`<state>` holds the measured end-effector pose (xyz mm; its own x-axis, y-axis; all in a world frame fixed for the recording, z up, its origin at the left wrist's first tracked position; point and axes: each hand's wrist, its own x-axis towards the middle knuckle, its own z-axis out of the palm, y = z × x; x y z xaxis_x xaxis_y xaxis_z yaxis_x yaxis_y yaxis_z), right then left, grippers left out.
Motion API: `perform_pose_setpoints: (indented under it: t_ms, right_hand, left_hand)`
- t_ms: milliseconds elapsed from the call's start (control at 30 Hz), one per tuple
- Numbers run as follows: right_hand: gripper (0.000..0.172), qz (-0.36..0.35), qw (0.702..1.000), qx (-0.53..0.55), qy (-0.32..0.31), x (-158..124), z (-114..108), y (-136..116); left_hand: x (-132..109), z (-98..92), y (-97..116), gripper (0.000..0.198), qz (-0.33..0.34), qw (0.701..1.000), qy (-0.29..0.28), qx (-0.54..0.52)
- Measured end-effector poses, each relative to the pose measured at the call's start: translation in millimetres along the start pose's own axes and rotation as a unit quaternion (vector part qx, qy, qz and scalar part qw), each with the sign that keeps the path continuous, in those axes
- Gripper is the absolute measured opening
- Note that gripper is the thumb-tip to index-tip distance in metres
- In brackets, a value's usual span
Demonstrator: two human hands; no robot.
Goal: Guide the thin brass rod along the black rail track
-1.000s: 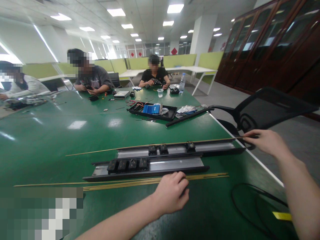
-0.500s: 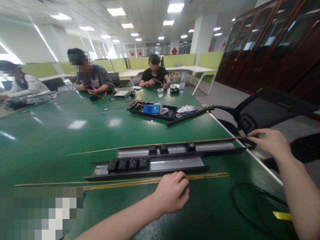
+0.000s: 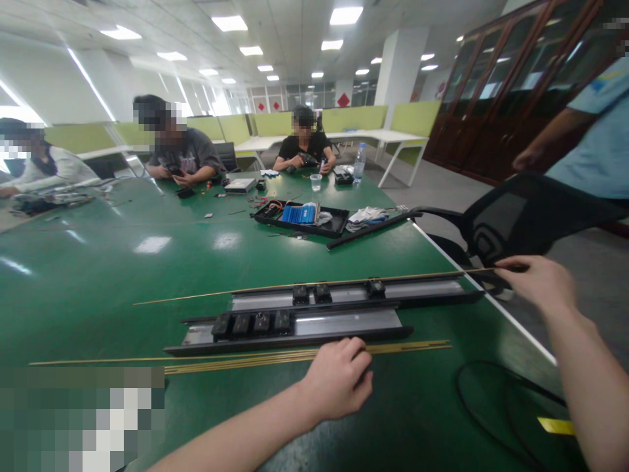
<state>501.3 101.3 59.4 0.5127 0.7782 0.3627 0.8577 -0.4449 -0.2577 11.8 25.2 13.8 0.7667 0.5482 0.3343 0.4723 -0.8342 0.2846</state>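
Note:
Between the thumb and fingertips of my right hand is one end of a thin brass-coloured rod. The rod runs left along the far edge of the longer black-and-silver rail, which carries small black blocks. My left hand lies with curled fingers over several similar loose rods; what its fingers hold, if anything, is hidden. Between my left hand and the longer rail sits a shorter rail with several black blocks grouped on its left half.
Farther back are a black tray with a blue finned part, gloves and a black strip. A cable lies at front right, near a mesh chair. Several people are nearby, one standing at right.
My right hand has shifted slightly right, and the rod in it has slid the same way. My left hand stays put. A person in light blue has come into view at right.

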Motion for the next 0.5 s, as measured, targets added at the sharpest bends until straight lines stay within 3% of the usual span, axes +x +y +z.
perform_pose_setpoints:
  t_ms: [100, 300, 500]
  right_hand:
    - [0.047, 0.049, 0.999, 0.012, 0.01, -4.0, -1.7, -4.2]
    - [0.045, 0.07, 0.996, 0.018, 0.048, -6.1, 1.3, 0.9]
    - [0.043, 0.093, 0.995, 0.013, 0.046, -3.5, 9.7, 7.3]
  left_hand:
    - [-0.3, 0.6, -0.4, 0.012, 0.001, 1.0, 0.002, 0.0]
    - [-0.8, 0.2, -0.4, 0.012, 0.004, 1.0, 0.004, 0.0]
    - [-0.5, 2.4, -0.1, 0.012, 0.003, 1.0, 0.004, -0.001]
